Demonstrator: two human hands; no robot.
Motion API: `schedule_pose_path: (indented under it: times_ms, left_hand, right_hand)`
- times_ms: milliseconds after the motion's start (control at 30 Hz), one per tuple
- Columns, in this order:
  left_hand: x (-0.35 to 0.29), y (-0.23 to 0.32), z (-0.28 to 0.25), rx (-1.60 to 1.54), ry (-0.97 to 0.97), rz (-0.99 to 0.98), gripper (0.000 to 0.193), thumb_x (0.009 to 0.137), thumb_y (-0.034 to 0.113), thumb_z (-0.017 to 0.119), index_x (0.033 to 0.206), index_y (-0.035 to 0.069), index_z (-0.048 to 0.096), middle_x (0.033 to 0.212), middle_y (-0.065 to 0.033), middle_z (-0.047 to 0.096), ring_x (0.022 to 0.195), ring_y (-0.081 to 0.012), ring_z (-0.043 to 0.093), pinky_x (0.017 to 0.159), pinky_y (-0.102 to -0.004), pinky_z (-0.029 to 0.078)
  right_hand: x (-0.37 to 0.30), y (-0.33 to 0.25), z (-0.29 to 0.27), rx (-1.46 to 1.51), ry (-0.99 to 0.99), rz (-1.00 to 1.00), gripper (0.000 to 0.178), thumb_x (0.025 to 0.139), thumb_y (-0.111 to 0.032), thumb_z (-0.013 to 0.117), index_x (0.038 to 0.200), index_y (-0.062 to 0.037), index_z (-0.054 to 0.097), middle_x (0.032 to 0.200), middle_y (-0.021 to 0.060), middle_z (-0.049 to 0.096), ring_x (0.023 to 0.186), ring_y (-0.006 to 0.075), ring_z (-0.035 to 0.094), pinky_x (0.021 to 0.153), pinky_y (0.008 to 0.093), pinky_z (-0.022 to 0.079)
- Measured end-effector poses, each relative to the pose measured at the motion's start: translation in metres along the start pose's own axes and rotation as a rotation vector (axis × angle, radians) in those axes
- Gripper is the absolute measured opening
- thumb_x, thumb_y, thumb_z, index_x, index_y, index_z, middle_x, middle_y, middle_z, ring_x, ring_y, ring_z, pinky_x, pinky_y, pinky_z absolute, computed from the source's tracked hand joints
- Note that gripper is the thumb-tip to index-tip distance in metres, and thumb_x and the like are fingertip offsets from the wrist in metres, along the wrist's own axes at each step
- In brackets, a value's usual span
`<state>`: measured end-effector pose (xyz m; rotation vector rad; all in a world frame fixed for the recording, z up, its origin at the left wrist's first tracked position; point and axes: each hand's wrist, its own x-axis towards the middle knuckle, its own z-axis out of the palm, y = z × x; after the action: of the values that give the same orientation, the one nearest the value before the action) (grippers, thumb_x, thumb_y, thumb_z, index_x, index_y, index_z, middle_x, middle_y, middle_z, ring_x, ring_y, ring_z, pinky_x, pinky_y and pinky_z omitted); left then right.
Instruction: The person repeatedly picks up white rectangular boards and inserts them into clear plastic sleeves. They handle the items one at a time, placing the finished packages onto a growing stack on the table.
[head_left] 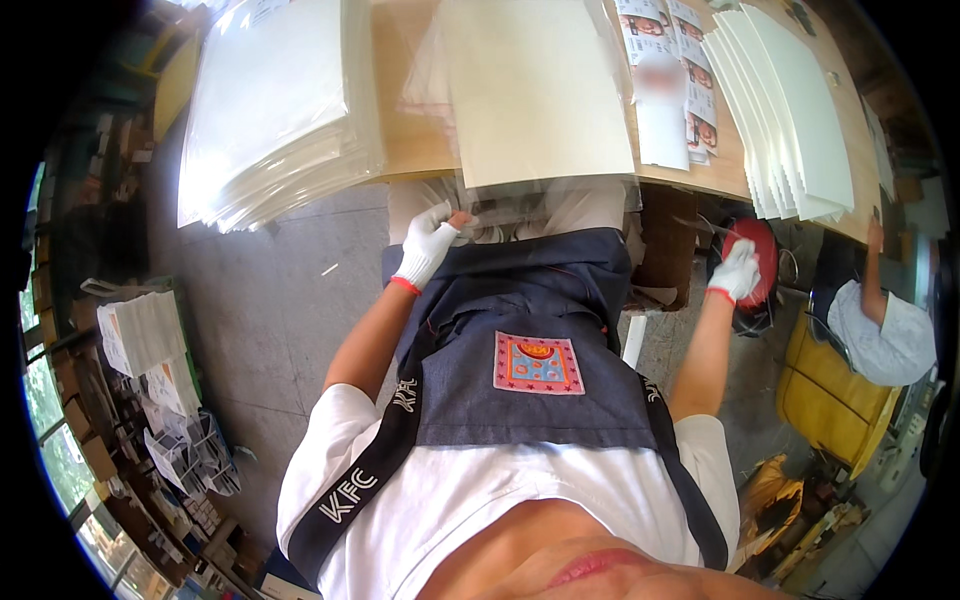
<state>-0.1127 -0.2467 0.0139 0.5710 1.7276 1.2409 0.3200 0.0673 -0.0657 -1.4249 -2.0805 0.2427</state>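
Note:
A cream-white sheet or board [545, 95] lies at the middle of the table. It sits in a clear plastic sleeve [575, 192] whose loose end hangs over the near edge. My left hand [428, 243], in a white glove with bare fingertips, pinches that loose end near its left corner. Out to the right, away from the table edge, my gloved right hand [738, 270] is closed. A thin, see-through strip [705, 224] seems to run from its fingers; its far end is hard to make out.
Plastic-wrapped sheets [270, 120] are stacked on the table's left. Printed cards [700, 75] and fanned white boards [785, 110] lie on its right. A red round-topped stool [752, 262] stands below my right hand. Another person [880, 325] is at far right, near a yellow chair [835, 390].

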Motion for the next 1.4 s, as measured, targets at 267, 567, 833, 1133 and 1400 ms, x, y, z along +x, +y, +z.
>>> schedule_pose_path:
  times_ms: [267, 567, 833, 1133, 1400]
  left_hand:
    - [0.025, 0.014, 0.004, 1.017, 0.388, 1.213, 0.032, 0.063, 0.003, 0.070, 0.094, 0.008, 0.062, 0.106, -0.0063, 0.060, 0.097, -0.0294, 0.056, 0.082, -0.0421, 0.047]
    - [0.029, 0.009, 0.000, 0.821, 0.329, 0.961, 0.013, 0.074, 0.011, 0.070, 0.078, 0.008, 0.058, 0.080, -0.0053, 0.059, 0.074, -0.0244, 0.055, 0.067, -0.0330, 0.046]
    - [0.042, -0.046, 0.016, -0.437, 0.623, 0.247, 0.017, 0.086, 0.016, 0.063, 0.090, 0.004, 0.051, 0.076, -0.0001, 0.052, 0.066, -0.0092, 0.046, 0.060, -0.0242, 0.041]
    - [0.041, 0.039, 0.041, -0.116, 0.227, 0.476, 0.018, 0.091, 0.019, 0.057, 0.099, 0.003, 0.058, 0.080, -0.0013, 0.056, 0.073, -0.0098, 0.053, 0.066, -0.0245, 0.045]
    - [0.089, 0.117, 0.179, -0.699, -0.629, -0.317, 0.046, 0.092, 0.037, 0.053, 0.127, 0.009, 0.047, 0.121, -0.0127, 0.055, 0.103, -0.0233, 0.058, 0.086, -0.0341, 0.048]
  right_hand:
    - [-0.006, -0.132, -0.024, -0.272, -0.621, -0.120, 0.033, 0.075, -0.022, 0.066, 0.106, -0.0137, 0.062, 0.095, 0.0129, 0.064, 0.092, 0.0291, 0.062, 0.079, 0.0405, 0.048]
    - [0.034, -0.196, 0.037, 0.211, -0.226, -0.553, 0.015, 0.074, -0.022, 0.070, 0.081, -0.0101, 0.064, 0.083, 0.0073, 0.061, 0.075, 0.0268, 0.060, 0.063, 0.0364, 0.047]
    - [0.001, -0.211, 0.084, 0.758, -0.071, 0.372, 0.028, 0.086, -0.030, 0.064, 0.076, -0.0076, 0.048, 0.056, 0.0003, 0.047, 0.044, 0.0090, 0.042, 0.043, 0.0262, 0.037]
    - [0.077, -0.166, 0.034, 1.480, -0.187, 0.995, 0.009, 0.088, -0.016, 0.060, 0.082, -0.0101, 0.055, 0.058, -0.0003, 0.051, 0.039, 0.0056, 0.039, 0.032, 0.0196, 0.027]
    - [0.016, -0.176, -0.037, 1.844, -0.380, 1.066, 0.010, 0.089, -0.020, 0.059, 0.085, -0.0158, 0.052, 0.057, -0.0035, 0.049, 0.037, 0.0063, 0.039, 0.031, 0.0184, 0.028]
